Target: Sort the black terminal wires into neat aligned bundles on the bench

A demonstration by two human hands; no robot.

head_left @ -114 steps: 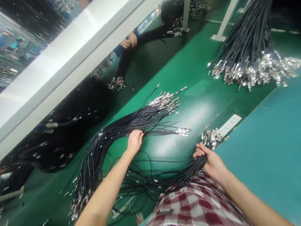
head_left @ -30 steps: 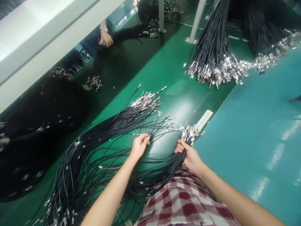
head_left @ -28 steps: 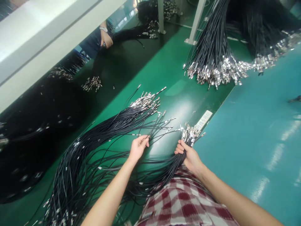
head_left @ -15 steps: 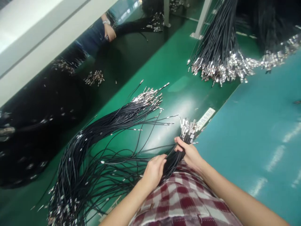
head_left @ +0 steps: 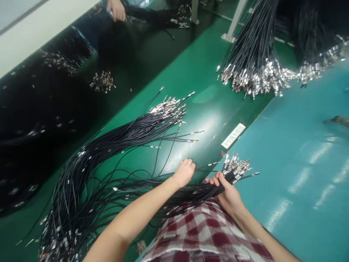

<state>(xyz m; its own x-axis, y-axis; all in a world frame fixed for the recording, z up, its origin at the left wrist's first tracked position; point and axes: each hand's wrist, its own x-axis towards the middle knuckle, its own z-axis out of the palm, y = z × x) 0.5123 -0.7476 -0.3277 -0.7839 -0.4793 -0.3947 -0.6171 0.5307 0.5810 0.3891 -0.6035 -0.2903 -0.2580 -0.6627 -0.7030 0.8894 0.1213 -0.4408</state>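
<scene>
My right hand [head_left: 229, 194] is wrapped round a bundle of black wires [head_left: 197, 192] just below their silvery metal terminals [head_left: 236, 167], close to my checked garment. Above the bundle and to its left, my left hand [head_left: 184, 173] is closed. A single thin black wire [head_left: 204, 170] runs from it toward the right hand, and its fingers seem to pinch that wire. Loose wires trail left from the held bundle over the green table [head_left: 207, 109]. Beyond them lies a second, thicker bundle of black wires [head_left: 122, 140], its terminals fanned toward the middle.
Thick hanks of terminal-ended wires [head_left: 259, 72] hang over the table's far right edge. A white label [head_left: 233, 135] is stuck near the edge. A pale beam [head_left: 49, 29] crosses the upper left, and another person's hand [head_left: 116, 10] is beyond it. Blue-green floor [head_left: 294, 145] lies right.
My right hand and the bundle's terminal end have moved right and down, past the table edge. My left hand has left the bundle's side, rising a little with a single wire.
</scene>
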